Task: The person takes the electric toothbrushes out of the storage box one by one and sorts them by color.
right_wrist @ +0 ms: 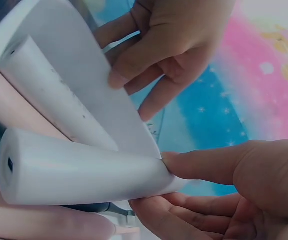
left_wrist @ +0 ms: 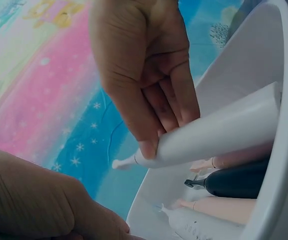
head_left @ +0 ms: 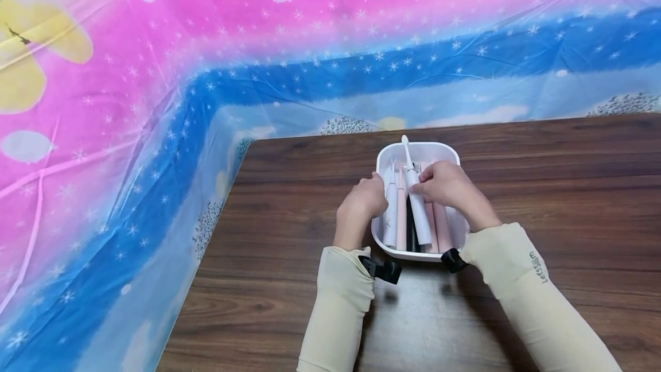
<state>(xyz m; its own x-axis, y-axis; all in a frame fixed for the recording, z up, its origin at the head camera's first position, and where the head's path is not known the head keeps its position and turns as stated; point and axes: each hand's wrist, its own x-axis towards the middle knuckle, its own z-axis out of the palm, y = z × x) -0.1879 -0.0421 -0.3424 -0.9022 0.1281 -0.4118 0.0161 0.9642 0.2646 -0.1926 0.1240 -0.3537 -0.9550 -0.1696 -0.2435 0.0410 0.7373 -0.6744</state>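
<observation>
A white electric toothbrush point(head_left: 419, 211) is pinched near its neck by my right hand point(head_left: 445, 187), tilted above the other brushes. In the right wrist view its white handle point(right_wrist: 83, 170) shows its base end. My left hand point(head_left: 364, 202) grips the left rim of the white bin point(head_left: 413, 256), thumb on the inside wall. Inside the bin lie a white toothbrush with small marks point(left_wrist: 204, 225), pink toothbrushes point(head_left: 401, 211) and a black toothbrush point(left_wrist: 234, 179), side by side.
The bin stands on a dark wood-grain table point(head_left: 268, 228) near its back edge. A pink and blue patterned cloth point(head_left: 289, 27) hangs behind and to the left. Black wrist straps point(head_left: 384, 270) sit over cream sleeves point(head_left: 338, 303).
</observation>
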